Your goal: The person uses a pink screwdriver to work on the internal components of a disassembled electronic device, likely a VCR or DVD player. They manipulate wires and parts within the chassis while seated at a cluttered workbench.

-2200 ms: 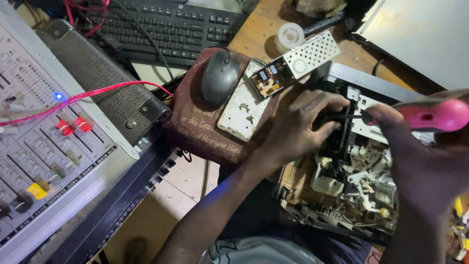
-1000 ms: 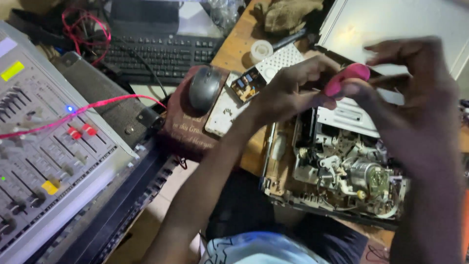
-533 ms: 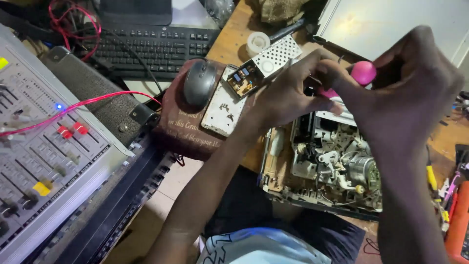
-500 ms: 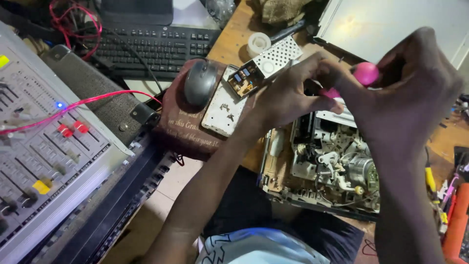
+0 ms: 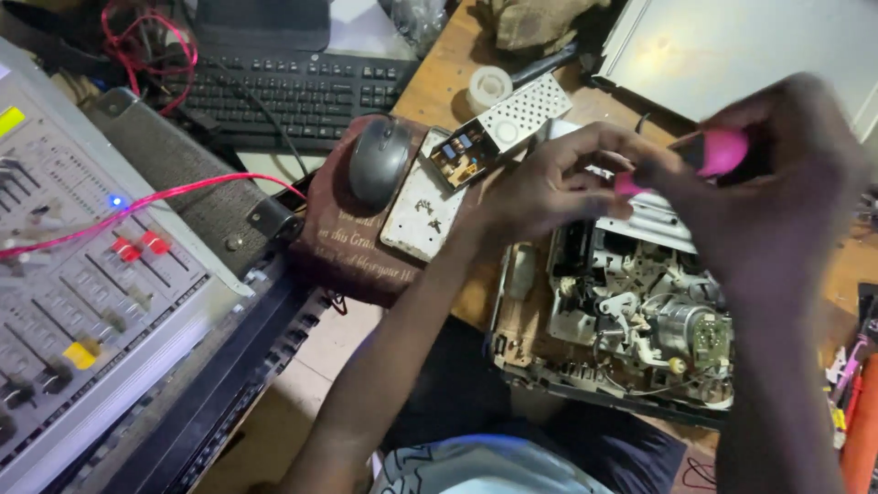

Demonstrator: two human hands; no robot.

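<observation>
My right hand point(image 5: 777, 183) is closed around the pink handle of a screwdriver point(image 5: 709, 154), held in the air above an opened machine point(image 5: 631, 320) full of gears, metal brackets and a small motor. My left hand point(image 5: 558, 178) pinches the front end of the same screwdriver with its fingertips. Both hands hover over the upper edge of the machine, a little above its mechanism. The screwdriver's tip is hidden behind my fingers.
A grey mouse point(image 5: 380, 160) sits on a dark red book point(image 5: 357, 238), with a white plate of screws point(image 5: 421, 206) and a small circuit board point(image 5: 466, 151) beside it. A keyboard point(image 5: 293, 91) lies behind; an audio mixer point(image 5: 82, 274) stands at the left. A tape roll point(image 5: 489, 89) lies on the wooden table.
Both hands have lifted off the machine's mechanism and come together in the air on the pink screwdriver. My view has shifted so the machine sits lower.
</observation>
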